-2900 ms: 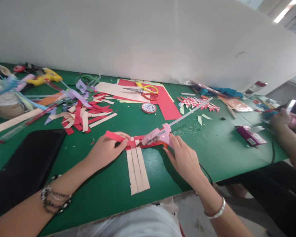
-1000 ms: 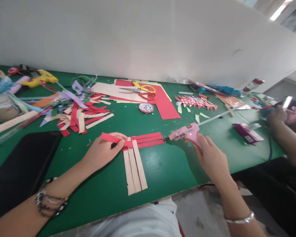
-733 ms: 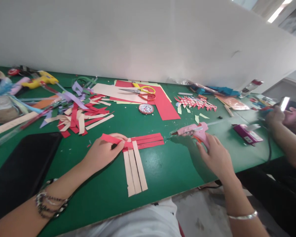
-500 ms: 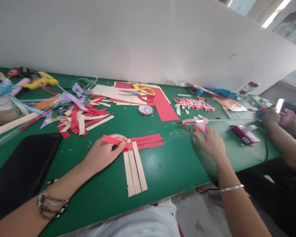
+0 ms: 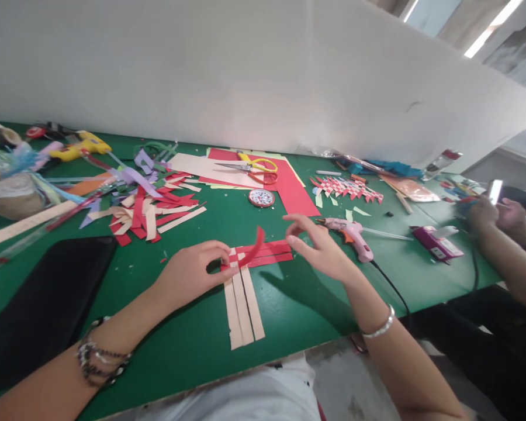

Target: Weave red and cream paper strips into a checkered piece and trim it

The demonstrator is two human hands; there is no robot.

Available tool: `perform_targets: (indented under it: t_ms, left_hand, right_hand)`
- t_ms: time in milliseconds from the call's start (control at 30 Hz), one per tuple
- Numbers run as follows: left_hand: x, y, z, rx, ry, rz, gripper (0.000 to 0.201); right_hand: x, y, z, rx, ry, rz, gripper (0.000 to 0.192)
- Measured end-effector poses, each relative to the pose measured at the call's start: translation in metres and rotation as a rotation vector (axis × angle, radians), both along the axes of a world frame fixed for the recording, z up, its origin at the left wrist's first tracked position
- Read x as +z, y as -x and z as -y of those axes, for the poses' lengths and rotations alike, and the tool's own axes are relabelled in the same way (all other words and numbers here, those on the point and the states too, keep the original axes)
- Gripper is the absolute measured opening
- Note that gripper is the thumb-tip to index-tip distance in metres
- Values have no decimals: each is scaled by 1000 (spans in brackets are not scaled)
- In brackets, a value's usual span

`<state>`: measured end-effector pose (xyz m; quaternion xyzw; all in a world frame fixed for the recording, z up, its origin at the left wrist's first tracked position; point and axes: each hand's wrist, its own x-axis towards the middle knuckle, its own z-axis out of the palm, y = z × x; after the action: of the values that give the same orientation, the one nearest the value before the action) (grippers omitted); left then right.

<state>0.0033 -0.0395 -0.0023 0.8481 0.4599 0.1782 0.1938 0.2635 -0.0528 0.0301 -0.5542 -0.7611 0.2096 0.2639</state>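
Three beige paper strips [image 5: 244, 304] lie side by side on the green table [image 5: 298, 304], crossed at their top by red paper strips [image 5: 269, 255]. My left hand [image 5: 191, 275] pinches the joint where the two colours meet; one red strip [image 5: 256, 245] curls upward from its fingertips. My right hand [image 5: 319, 248] hovers just right of that curled strip, empty, with its fingers spread. A pink glue gun [image 5: 351, 230] lies on the table just beyond my right hand, its black cord trailing off the front edge.
A heap of cut strips [image 5: 149, 204] lies at the left. Yellow scissors [image 5: 256, 165] rest on red and beige sheets, with a round tin [image 5: 262, 197] and a woven red-white piece [image 5: 348, 187] nearby. A black sheet [image 5: 39, 298] lies front left. A co-worker's hands [image 5: 495, 211] hold a phone at right.
My right hand carried the glue gun off to the right, laid it on the table and came back empty to the red strips. One red strip now curls upward.
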Motion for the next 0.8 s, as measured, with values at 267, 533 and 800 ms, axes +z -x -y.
perform_targets:
  t_ms: [267, 533, 800]
  left_hand:
    - [1, 1, 1, -36, -22, -32, 35]
    - [-3, 1, 0, -45, -28, -49, 34]
    - [-2, 2, 0, -120, -71, -107, 32]
  right_hand:
    - [3, 22, -14, 105, 112, 29, 28]
    - [9, 18, -11, 128, 217, -272, 43]
    - [3, 11, -9, 37, 121, 12, 18]
